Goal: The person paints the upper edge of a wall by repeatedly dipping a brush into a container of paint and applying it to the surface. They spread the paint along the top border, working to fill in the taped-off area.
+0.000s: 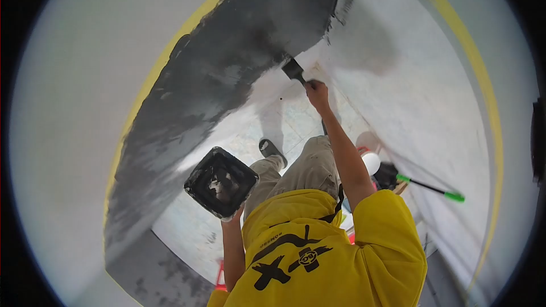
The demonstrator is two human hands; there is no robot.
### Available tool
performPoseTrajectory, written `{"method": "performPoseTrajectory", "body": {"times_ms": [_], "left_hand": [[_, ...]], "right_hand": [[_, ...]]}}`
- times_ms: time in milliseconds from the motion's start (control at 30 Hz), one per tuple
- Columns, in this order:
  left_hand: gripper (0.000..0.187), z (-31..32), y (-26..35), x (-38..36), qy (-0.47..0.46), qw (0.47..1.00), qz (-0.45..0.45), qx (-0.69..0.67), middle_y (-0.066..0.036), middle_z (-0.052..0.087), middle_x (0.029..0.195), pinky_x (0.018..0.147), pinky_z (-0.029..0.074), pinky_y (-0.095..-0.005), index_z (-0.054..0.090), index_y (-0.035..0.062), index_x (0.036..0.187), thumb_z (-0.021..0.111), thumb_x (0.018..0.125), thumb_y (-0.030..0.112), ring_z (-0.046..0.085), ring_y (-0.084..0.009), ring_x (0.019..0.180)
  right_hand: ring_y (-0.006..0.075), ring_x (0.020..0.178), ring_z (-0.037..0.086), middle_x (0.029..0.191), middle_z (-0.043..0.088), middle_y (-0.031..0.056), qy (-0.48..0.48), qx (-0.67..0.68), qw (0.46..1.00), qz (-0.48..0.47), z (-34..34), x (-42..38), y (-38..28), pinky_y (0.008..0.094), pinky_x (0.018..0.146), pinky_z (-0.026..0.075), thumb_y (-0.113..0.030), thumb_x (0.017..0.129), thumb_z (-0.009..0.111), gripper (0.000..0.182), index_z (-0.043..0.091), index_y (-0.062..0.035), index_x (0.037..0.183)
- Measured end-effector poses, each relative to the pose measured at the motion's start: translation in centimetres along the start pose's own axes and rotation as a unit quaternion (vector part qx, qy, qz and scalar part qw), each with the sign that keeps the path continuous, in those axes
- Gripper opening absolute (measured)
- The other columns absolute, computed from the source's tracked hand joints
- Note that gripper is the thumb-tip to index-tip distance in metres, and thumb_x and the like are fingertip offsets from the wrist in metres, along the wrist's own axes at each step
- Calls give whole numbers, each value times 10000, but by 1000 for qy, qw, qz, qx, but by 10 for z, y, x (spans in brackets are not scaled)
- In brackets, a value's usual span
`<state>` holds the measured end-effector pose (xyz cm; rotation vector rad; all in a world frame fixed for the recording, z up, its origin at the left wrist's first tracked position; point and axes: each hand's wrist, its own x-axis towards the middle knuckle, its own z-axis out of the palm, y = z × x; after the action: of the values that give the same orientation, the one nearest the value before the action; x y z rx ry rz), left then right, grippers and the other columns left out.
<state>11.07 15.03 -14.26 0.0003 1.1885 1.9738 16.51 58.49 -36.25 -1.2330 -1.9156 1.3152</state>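
Note:
My right hand is closed round the handle of a wide dark brush, whose bristles are at the lower edge of the dark grey coating on the wall. A square black container with dark and whitish smears inside rests on my left hand. Most of that hand is hidden beneath the container, with only a small part showing under its lower corner.
Yellow tape borders the coated wall, and another yellow strip runs along the right. A green-and-black long-handled tool lies at the right, near a white round object. My shoe is on the pale floor.

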Motion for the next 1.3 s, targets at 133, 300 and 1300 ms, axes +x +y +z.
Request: {"method": "performPoseTrajectory", "body": {"times_ms": [133,300,1300], "left_hand": [[501,-43,12,1,-32,996,-36,-76,-91,501,1485,1169,312,-518,461,139,1464,549,1014,343,442,-304,1378],[511,-27,5,9,-29,995,-59,-79,-95,498,1488,1153,322,-541,459,138,1465,550,1010,352,441,-314,1379],[545,38,-13,-25,-34,992,-121,20,-97,531,1448,1137,359,-502,484,74,1415,566,987,401,482,-311,1320]], "right_hand": [[119,510,500,609,570,27,21,143,988,-52,-30,-27,-84,295,494,383,-154,920,617,194,700,19,894],[48,506,375,633,500,-39,-43,465,884,13,-101,-43,-117,237,468,264,-105,938,612,163,682,33,988],[372,808,719,821,711,235,50,18,984,173,40,6,38,446,768,565,-259,842,697,263,768,-7,866]]}}
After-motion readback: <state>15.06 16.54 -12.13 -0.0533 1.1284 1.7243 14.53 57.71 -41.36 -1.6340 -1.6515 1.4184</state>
